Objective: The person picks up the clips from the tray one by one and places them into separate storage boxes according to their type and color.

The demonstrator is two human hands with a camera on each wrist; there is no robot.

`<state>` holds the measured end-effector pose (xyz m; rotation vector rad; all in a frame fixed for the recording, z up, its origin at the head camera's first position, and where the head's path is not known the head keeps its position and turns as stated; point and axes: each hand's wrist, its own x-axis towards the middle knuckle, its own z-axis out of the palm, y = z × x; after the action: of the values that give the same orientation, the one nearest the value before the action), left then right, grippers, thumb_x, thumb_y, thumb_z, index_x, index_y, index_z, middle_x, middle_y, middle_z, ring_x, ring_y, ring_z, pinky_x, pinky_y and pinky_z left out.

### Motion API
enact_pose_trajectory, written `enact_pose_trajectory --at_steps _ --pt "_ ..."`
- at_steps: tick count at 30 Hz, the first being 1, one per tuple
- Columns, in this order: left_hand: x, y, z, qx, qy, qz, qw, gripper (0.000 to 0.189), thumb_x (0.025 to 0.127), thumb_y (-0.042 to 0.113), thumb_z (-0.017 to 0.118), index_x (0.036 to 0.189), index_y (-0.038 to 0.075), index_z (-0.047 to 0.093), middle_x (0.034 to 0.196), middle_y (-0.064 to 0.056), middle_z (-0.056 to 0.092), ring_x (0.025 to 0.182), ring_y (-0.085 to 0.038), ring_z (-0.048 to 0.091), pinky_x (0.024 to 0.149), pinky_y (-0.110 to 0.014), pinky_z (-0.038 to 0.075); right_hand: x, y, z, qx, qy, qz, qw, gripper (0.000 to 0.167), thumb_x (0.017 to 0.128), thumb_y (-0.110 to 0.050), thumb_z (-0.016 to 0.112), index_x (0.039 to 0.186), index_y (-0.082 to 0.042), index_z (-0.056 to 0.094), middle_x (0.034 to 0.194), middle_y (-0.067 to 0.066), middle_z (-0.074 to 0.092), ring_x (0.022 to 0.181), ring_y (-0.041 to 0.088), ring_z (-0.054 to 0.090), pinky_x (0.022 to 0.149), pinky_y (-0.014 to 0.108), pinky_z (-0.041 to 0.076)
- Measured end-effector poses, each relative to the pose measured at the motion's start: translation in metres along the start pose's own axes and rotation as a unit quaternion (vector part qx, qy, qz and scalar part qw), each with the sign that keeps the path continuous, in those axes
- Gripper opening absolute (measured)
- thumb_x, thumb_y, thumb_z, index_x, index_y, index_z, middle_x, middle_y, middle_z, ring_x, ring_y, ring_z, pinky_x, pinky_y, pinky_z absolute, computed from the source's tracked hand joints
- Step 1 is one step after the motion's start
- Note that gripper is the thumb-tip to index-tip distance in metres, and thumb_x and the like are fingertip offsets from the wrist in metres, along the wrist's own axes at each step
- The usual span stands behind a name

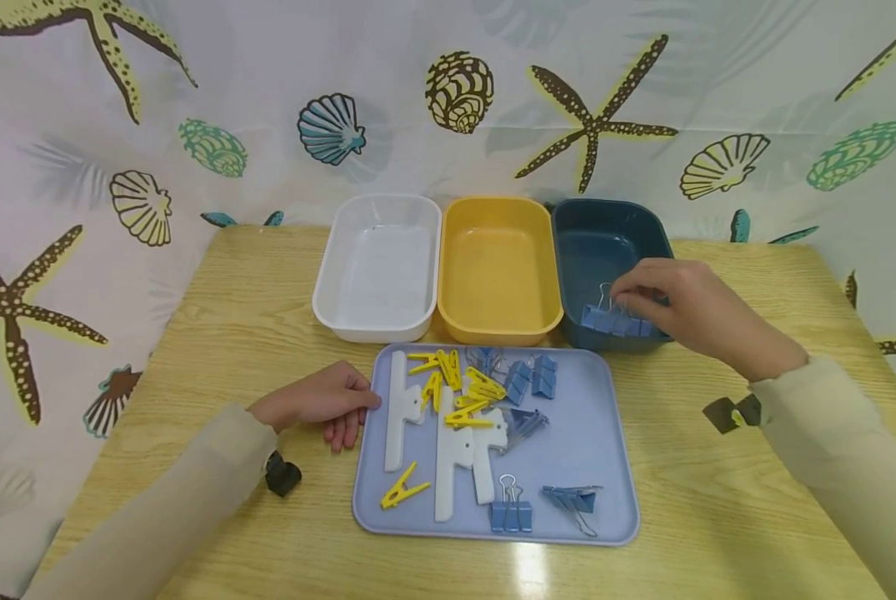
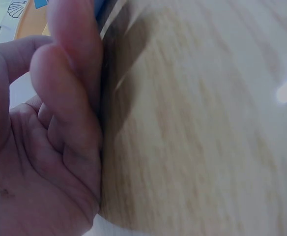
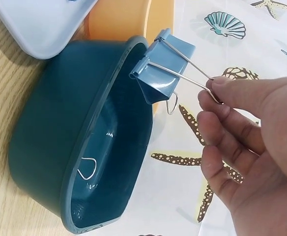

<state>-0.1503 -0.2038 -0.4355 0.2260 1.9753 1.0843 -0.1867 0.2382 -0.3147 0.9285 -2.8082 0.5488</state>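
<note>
Thumb and fingers of my right hand (image 1: 676,300) pinch a blue binder clip (image 3: 160,73) by its wire handle. The clip hangs at the near rim of the dark teal bin (image 3: 50,128). Inside that bin a wire loop (image 3: 87,168) shows, the rest hidden by the wall. My left hand (image 1: 327,400) rests on the table with loosely bent fingers, its fingertips at the left rim of the lavender tray (image 1: 583,433). On the tray lie several yellow clothespins (image 1: 402,490), three white bag clips (image 1: 395,417) and several blue binder clips (image 1: 511,515).
A white bin (image 1: 376,333) and a yellow bin (image 1: 500,333) stand beside the teal one, in a row behind the tray. The wooden table (image 1: 267,533) extends to both sides. A patterned curtain (image 1: 402,67) hangs behind the bins.
</note>
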Motion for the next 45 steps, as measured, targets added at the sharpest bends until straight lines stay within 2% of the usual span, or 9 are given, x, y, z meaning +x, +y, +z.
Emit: enact_pose_trajectory --at_steps 5,13,25,33,45 --pt "-0.001 -0.005 0.005 -0.008 -0.012 0.005 0.9999 0.038 0.097 0.021 0.051 0.069 -0.002 0.062 0.055 -0.01 0.067 0.042 -0.016 0.063 0.04 -0.023 0.048 -0.001 0.002 0.004 -0.002 -0.009 0.01 0.9999 0.017 0.083 -0.001 0.072 0.097 -0.01 0.073 0.093 -0.003 0.071 0.079 0.009 0.062 0.067 0.022 0.052" --pt "-0.004 -0.004 0.005 0.0 0.004 0.007 1.0 0.038 0.096 0.022 0.052 0.068 -0.002 0.062 0.055 -0.01 0.066 0.041 -0.015 0.062 0.04 -0.024 0.048 -0.001 0.009 0.006 -0.013 0.01 0.009 0.9998 0.018 0.083 0.0 0.072 0.097 -0.009 0.073 0.093 -0.001 0.071 0.078 0.01 0.062 0.067 0.024 0.052" --pt "-0.004 0.0 0.002 -0.003 0.005 0.009 0.9999 0.038 0.096 0.022 0.052 0.068 -0.002 0.061 0.055 -0.011 0.066 0.041 -0.015 0.062 0.04 -0.023 0.048 0.005 0.018 0.008 -0.019 0.01 0.031 0.9993 0.016 0.085 -0.002 0.07 0.099 -0.008 0.073 0.093 0.002 0.071 0.077 0.011 0.061 0.066 0.025 0.05" --pt "-0.003 0.0 0.004 -0.004 0.008 0.011 0.9999 0.037 0.096 0.021 0.052 0.068 -0.002 0.061 0.055 -0.01 0.066 0.041 -0.014 0.061 0.041 -0.023 0.048 0.007 0.022 0.014 -0.012 0.012 0.03 0.9994 0.016 0.084 -0.001 0.07 0.098 -0.008 0.073 0.093 0.002 0.071 0.078 0.012 0.061 0.066 0.025 0.05" --pt "-0.004 0.001 0.002 -0.001 0.012 0.01 0.9999 0.036 0.096 0.021 0.053 0.069 -0.002 0.061 0.054 -0.01 0.066 0.041 -0.015 0.061 0.04 -0.023 0.047 0.011 0.024 0.025 0.01 0.006 0.022 0.9997 0.015 0.088 -0.002 0.066 0.1 -0.008 0.073 0.095 0.004 0.071 0.083 0.016 0.064 0.071 0.033 0.052"
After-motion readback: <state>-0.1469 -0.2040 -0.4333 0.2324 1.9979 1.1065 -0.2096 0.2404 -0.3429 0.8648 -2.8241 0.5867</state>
